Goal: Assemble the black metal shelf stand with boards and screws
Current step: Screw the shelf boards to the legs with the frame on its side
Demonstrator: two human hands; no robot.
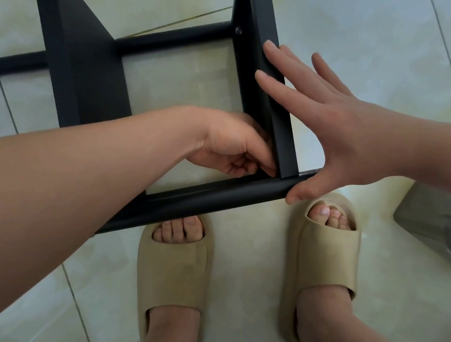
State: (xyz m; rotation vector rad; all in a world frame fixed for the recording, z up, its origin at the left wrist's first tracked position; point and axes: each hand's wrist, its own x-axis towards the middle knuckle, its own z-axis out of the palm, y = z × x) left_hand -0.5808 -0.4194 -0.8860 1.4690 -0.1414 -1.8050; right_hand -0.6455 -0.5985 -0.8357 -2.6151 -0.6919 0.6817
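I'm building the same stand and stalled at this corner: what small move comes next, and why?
Probably turn a screw in at the near right corner. The right hand lies flat, fingers on the right board, thumb on the near tube, bracing the joint; the left hand curls at its inside. The far screw is already in. Whether the left hand holds one is hidden.

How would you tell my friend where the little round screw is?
Find the black metal shelf frame on the pale tiled floor. Follow its right black board, touched by the right hand, to the far round bar. The small grey screw head sits at that joint, the only pale dot on black.
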